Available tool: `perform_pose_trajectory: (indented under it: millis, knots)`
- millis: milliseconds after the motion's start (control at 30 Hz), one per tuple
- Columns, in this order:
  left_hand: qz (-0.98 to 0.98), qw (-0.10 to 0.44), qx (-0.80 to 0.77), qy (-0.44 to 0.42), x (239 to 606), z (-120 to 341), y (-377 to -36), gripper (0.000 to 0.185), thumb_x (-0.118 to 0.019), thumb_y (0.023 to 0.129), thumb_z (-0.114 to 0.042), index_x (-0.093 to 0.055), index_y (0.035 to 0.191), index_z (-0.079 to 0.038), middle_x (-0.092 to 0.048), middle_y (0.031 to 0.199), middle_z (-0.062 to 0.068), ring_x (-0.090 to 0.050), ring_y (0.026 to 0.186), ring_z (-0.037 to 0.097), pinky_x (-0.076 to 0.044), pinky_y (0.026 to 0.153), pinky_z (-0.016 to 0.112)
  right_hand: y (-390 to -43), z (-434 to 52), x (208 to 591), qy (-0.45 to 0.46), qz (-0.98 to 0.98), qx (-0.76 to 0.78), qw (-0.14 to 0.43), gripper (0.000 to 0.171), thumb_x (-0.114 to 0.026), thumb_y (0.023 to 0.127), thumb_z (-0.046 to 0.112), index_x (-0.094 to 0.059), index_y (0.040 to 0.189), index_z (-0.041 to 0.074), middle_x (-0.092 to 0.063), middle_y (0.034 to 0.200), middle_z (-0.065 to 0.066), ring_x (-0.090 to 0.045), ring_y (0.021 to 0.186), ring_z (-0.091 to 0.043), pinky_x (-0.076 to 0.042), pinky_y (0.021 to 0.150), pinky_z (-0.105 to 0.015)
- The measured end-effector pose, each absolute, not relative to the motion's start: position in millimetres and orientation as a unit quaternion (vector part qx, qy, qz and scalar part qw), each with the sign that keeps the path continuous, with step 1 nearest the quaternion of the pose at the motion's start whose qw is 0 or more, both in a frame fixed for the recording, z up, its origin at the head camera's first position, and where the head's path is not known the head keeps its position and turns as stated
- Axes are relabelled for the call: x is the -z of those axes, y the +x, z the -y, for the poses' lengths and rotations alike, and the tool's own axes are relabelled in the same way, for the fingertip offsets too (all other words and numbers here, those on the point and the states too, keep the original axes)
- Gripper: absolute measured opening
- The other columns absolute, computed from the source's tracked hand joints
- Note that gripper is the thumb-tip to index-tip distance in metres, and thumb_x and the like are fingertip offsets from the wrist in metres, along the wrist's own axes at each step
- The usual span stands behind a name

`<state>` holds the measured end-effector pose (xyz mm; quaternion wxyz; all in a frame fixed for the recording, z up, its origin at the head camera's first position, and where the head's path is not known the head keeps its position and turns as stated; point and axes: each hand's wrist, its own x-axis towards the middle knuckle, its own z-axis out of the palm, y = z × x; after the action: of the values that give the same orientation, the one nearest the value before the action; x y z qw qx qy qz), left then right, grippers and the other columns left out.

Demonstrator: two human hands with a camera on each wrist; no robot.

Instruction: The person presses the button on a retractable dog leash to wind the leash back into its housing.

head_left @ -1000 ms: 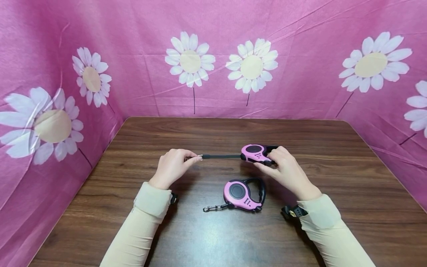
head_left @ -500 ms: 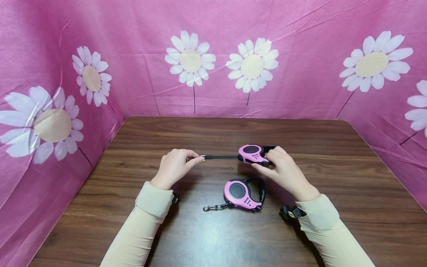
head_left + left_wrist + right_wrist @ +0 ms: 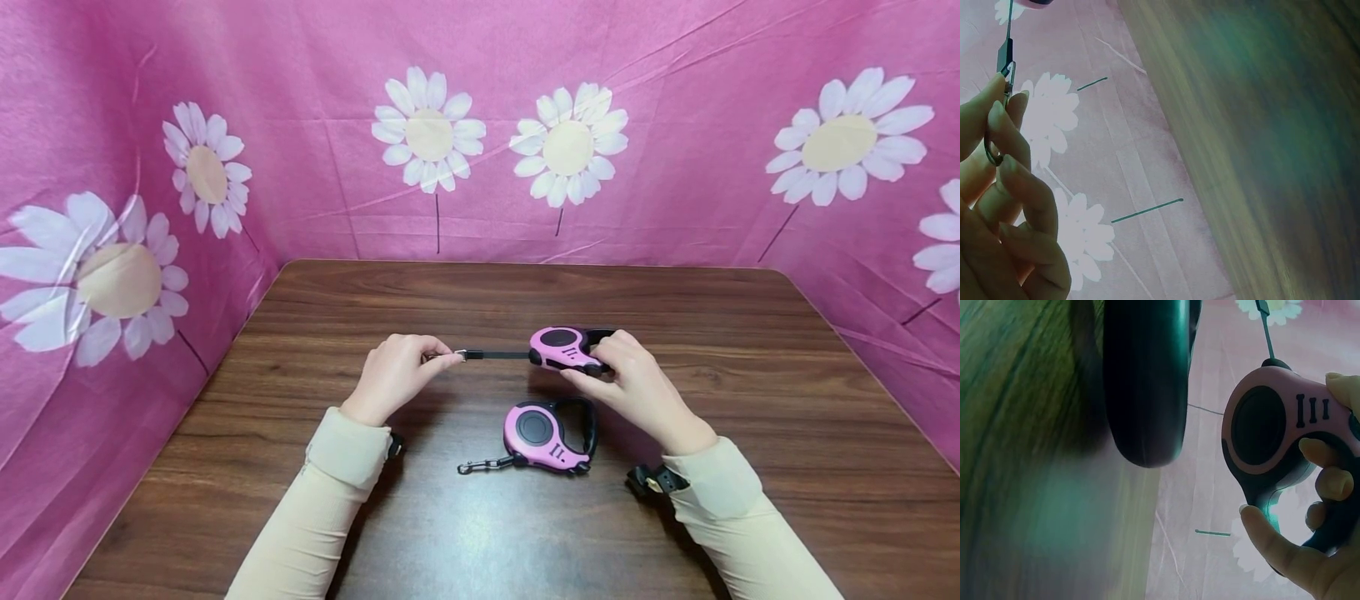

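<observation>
tension sits in the short black leash tape (image 3: 504, 355), drawn out taut between the two hands above the table. the left hand (image 3: 395, 372) pinches the metal snap clip (image 3: 459, 355) at the tape's end, fingertips (image 3: 999, 115) curled close around the thin wire loop; the right hand (image 3: 637, 383) is wrapped around the black handle of the pink retractable leash (image 3: 564, 347), thumb lying along the lower edge of the casing and fingers through the grip loop. as a judgement, the weak point is that pinch: the clip is small, smooth and hard, so if it slides off the fingertips the spring would likely whip the tape back into the casing and the clip could strike the right hand's knuckles or the shell. a loose hold on the rounded, glossy casing could let it twist or drop onto the second pink retractable leash (image 3: 546, 437), which lies flat on the wooden table (image 3: 750, 333) just nearer the person, its own clip (image 3: 480, 467) stretched out to its left. both casings are moulded plastic, oval, with a dark round disc on the face and a rubbery black handle. the tabletop is dark wood grain with a slight sheen; pink creased fabric printed with white daisies (image 3: 427, 133) hangs around it. cream ribbed sleeves (image 3: 337, 467) cover both forearms.
</observation>
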<state>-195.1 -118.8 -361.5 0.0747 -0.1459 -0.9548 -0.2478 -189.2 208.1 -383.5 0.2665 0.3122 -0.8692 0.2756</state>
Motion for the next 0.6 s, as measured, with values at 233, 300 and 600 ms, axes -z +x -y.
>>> perform_pose_trajectory:
  millis: [233,300,600]
  knots:
    - [0.956,0.074,0.246,-0.143,361.1,118.2,-194.4,0.026,-0.064,0.09,-0.055,-0.077,0.091,-0.032,-0.064,0.068,-0.014,-0.054,0.061,0.008,-0.045,0.056,0.034,-188.7,-207.6,382.6,0.318,0.872,-0.277,0.249,0.025,-0.081,0.079,0.014,-0.056,0.074,0.012,-0.045,0.073,0.004,-0.04,0.077,-0.009,-0.03,0.067,-0.02]
    - [0.956,0.072,0.247,-0.143,361.1,118.0,-194.0,0.026,-0.064,0.09,-0.054,-0.077,0.092,-0.032,-0.063,0.067,-0.015,-0.053,0.06,0.008,-0.044,0.055,0.033,-188.8,-207.6,382.3,0.32,0.876,-0.277,0.232,0.023,-0.079,0.082,0.014,-0.056,0.077,0.012,-0.046,0.075,0.004,-0.04,0.08,-0.01,-0.03,0.07,-0.022]
    - [0.954,0.072,0.252,-0.148,360.2,115.9,-192.9,0.025,-0.065,0.09,-0.053,-0.078,0.093,-0.032,-0.059,0.062,-0.014,-0.05,0.057,0.007,-0.041,0.052,0.031,-189.9,-210.1,383.6,0.328,0.89,-0.252,0.191,0.016,-0.074,0.088,0.018,-0.059,0.085,0.013,-0.054,0.082,0.004,-0.045,0.094,-0.014,-0.035,0.08,-0.028]
